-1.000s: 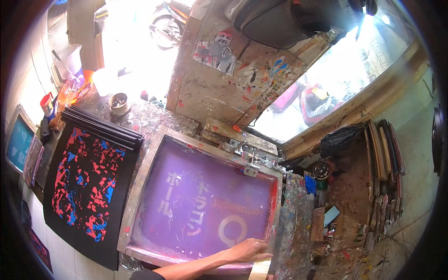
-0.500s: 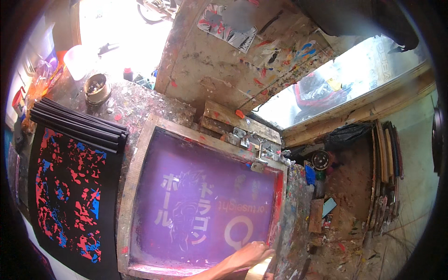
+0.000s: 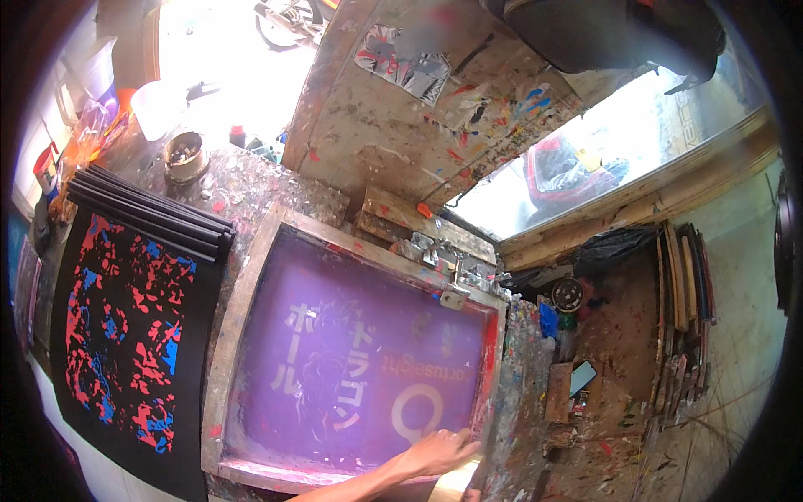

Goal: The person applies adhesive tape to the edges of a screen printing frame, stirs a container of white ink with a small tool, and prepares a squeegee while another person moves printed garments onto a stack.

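A wooden-framed printing screen [image 3: 238, 335] with purple mesh and pale lettering lies on the table in front of me. My left hand [image 3: 443, 452] reaches over its lower right corner, fingers curled closed. A pale yellow strip, apparently tape [image 3: 456, 483], runs down from these fingers; its lower part is cut off by the picture's edge. Beside the strip only a sliver of my right hand [image 3: 473, 495] shows, its grip hidden. To the left of the screen lies a black printed sheet [image 3: 125, 335] with red and blue patches.
Rolled black sheet edges [image 3: 150, 217] lie above the print. A paint-stained tin [image 3: 185, 159] and a white bucket [image 3: 157, 109] stand at the far left. A metal hinge clamp [image 3: 454, 297] holds the frame's far side. A phone [image 3: 582, 378] lies on the right.
The whole view has shifted and tilted slightly. My left hand stays at the screen's lower right corner with the tape strip, its fingers still curled.
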`<state>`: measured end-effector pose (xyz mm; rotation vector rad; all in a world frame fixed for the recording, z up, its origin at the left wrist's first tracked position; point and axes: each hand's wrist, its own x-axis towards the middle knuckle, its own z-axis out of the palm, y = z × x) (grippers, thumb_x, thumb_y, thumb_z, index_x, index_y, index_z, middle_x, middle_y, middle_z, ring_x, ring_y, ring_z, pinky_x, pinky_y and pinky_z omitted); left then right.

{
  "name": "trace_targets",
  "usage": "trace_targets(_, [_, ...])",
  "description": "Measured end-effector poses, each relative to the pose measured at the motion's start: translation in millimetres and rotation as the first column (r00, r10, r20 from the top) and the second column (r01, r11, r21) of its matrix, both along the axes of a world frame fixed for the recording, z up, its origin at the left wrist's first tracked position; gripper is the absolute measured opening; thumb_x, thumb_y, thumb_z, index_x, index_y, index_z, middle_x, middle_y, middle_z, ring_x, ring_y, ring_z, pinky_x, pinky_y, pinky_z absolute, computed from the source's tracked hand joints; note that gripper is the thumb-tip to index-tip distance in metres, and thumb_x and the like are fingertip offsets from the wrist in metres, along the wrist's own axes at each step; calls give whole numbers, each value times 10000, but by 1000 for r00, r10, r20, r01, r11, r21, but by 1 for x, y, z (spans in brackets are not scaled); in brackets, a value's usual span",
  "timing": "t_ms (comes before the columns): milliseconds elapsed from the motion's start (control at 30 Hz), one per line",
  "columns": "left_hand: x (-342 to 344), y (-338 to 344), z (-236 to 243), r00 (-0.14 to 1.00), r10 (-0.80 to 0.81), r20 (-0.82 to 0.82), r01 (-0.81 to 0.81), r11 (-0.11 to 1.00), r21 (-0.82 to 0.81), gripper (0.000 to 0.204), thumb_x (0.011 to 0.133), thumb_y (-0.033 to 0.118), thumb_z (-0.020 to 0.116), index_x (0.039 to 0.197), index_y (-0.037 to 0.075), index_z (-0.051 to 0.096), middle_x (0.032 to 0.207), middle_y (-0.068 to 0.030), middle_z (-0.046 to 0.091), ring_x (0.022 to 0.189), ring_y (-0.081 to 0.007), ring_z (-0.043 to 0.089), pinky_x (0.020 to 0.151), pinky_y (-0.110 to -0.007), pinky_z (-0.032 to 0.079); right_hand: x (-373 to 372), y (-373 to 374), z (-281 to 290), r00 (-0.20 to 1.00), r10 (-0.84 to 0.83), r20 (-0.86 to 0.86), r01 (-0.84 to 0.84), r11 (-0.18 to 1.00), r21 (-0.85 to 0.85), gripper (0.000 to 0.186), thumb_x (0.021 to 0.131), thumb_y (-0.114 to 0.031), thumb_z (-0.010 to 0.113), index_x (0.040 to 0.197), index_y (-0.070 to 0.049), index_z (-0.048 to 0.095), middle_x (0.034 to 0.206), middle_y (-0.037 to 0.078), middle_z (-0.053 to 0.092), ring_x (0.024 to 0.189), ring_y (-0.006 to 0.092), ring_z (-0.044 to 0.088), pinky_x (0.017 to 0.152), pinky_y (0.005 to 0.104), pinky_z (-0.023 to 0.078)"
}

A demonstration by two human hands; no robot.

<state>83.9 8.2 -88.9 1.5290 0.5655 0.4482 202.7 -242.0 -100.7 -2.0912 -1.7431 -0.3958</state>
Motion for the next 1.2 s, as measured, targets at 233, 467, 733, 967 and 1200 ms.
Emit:
trace_targets(233, [-2, -6, 1, 995, 54, 88, -69, 980, 186, 234, 1008, 199, 434, 1093, 32, 574, 1096, -245, 602, 871, -457, 664, 736, -569, 538, 0, 0, -4, 1000, 8, 19, -8, 1000, 3, 662, 907, -412, 725, 1318, 77, 551, 1174, 252, 628, 1023, 380, 632, 903, 423, 525])
trace_targets(467, [3, -11, -4, 978, 139, 155, -123, 986, -110, 412, 1040, 378, 442, 1115, -8, 562, 910, -291, 667, 824, -484, 644, 766, -573, 490, 1, -4, -4, 999, 25, 28, -25, 1000, 3, 680, 908, -402, 733, 1341, 85, 539, 1203, 267, 619, 1045, 394, 631, 918, 429, 526])
trace_targets(733, [-11, 4, 14, 998, 44, 34, -34, 965, -259, 452, 1032, 337, 395, 1191, -45, 576, 921, -337, 675, 912, -514, 652, 867, -574, 480, 6, 10, 2, 970, 195, 142, -199, 980, 15, 669, 935, -384, 714, 1348, 111, 532, 1221, 282, 616, 1042, 397, 640, 909, 420, 540])
trace_targets(967, [-7, 3, 22, 999, 0, 51, 8, 987, -163, 410, 1043, 323, 390, 1136, -24, 586, 916, -299, 677, 862, -463, 661, 832, -559, 495, -27, 46, 30, 983, 160, 91, -178, 955, 238, 562, 953, -374, 690, 1337, 13, 552, 1096, 254, 657, 912, 345, 662, 822, 421, 546])
trace_targets(1200, [-1, 7, -1, 985, 140, 101, -162, 956, 246, 354, 1018, 302, 525, 1032, -35, 630, 921, -257, 672, 823, -409, 652, 795, -493, 501, -20, 42, 21, 962, 245, -119, -220, 957, 188, 595, 913, -434, 708, 1269, 18, 559, 1031, 223, 664, 902, 348, 665, 864, 443, 519])
